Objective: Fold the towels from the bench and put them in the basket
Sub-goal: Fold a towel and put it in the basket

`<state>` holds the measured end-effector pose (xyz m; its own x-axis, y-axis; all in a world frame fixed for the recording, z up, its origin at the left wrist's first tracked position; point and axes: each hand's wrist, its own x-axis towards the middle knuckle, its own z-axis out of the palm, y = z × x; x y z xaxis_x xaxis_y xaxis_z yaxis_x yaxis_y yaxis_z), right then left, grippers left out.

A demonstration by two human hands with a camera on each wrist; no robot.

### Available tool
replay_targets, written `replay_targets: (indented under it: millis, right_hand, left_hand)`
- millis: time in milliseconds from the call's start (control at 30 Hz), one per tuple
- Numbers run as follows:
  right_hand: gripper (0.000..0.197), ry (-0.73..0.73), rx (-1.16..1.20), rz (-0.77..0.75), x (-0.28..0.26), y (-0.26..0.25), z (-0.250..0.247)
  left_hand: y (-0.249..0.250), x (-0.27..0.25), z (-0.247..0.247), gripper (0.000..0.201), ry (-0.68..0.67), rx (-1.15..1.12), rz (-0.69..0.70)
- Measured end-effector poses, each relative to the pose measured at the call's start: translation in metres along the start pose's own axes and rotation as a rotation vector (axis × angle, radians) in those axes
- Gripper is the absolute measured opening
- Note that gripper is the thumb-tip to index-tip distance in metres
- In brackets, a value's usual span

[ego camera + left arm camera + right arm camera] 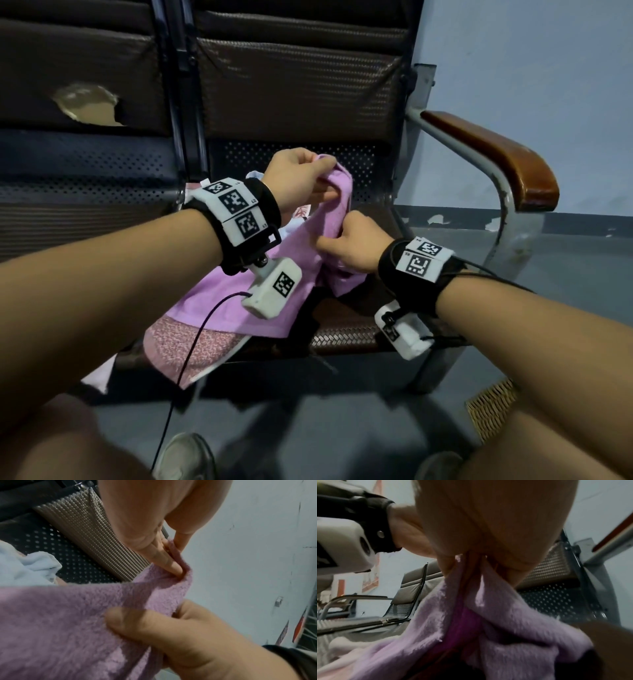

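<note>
Both hands (301,178) (349,245) partly hide the purple towel (239,301).

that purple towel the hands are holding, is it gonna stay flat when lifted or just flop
Probably flop: the purple towel already sags and bunches between the left hand and the right hand. It looks light, since fingertip pinches hold its edge up. The fluffy pile seen in the left wrist view should grip well, so slipping seems unlikely.
</note>
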<state>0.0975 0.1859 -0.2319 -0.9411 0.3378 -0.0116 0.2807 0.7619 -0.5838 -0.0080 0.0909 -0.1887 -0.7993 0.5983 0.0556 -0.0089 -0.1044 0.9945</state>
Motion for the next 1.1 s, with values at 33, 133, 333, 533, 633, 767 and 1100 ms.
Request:
replay_targets:
  millis: [33,133,333,533,633,767,1100]
  right_hand:
    - [0.034,-0.020,0.022,0.002,0.001,0.002,0.002]
    - [0.028,-0.117,0.165,0.008,0.000,0.009,0.004]
    - [0.042,-0.089,-0.105,0.014,0.006,0.024,-0.010]
    - [0.050,-0.287,-0.277,0.049,0.001,0.040,-0.008]
    - [0.037,-0.022,-0.209,0.056,0.005,0.045,-0.024]
    - [0.036,0.335,-0.262,0.064,0.011,0.055,-0.049]
    - [0.042,0.039,-0.562,0.169,0.010,0.048,-0.056]
  left_hand:
    - [0.000,0.001,-0.001,0.021,0.017,0.004,0.021]
    - [-0.001,0.005,-0.010,0.021,0.096,0.063,0.054]
    - [-0.005,0.011,-0.038,0.023,0.292,0.166,0.077]
    - [-0.007,0.020,-0.052,0.008,0.416,0.202,0.121]
    - [-0.013,0.029,-0.068,0.008,0.503,0.232,0.094]
    - [-0.016,0.030,-0.078,0.010,0.519,0.265,0.092]
    - [-0.008,0.032,-0.075,0.041,0.428,0.247,0.127]
